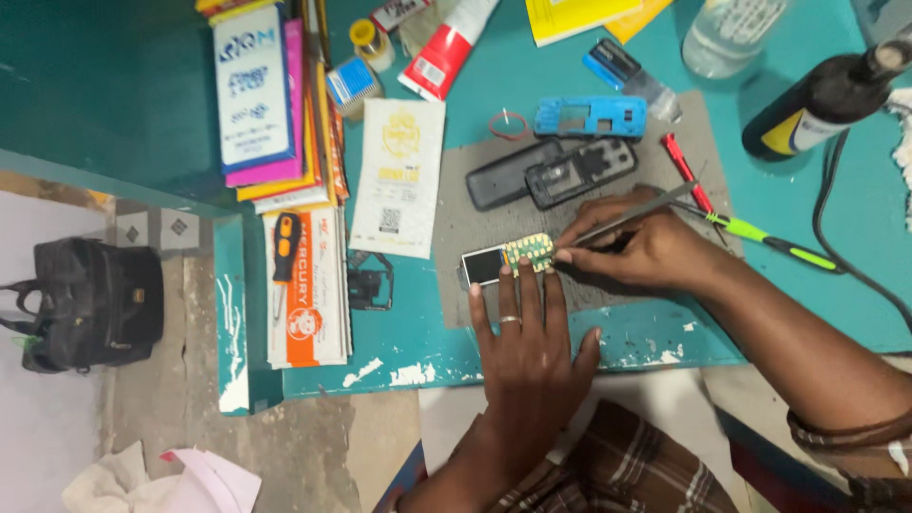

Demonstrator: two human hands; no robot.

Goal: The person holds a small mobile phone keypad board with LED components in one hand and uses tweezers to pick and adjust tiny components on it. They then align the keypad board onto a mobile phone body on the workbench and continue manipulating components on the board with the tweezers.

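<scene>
A small phone circuit board (508,256) with a screen and a yellow keypad area lies on a grey mat (456,214). My left hand (527,347) rests flat below it, with the fingertips touching the board's lower edge and a ring on one finger. My right hand (636,249) grips metal tweezers (635,217), whose tip meets the board's right end. Above the board lie two dark phone shells (551,171) and a blue phone frame (589,116).
A red screwdriver (686,169) and a green-handled tool (774,239) lie right of my hand. A dark bottle (826,100), a black cable (836,256), a red-white tube (446,47), stacked packets (271,104) and an orange screwdriver (285,249) crowd the teal table (532,337). A black bag (90,304) sits on the floor.
</scene>
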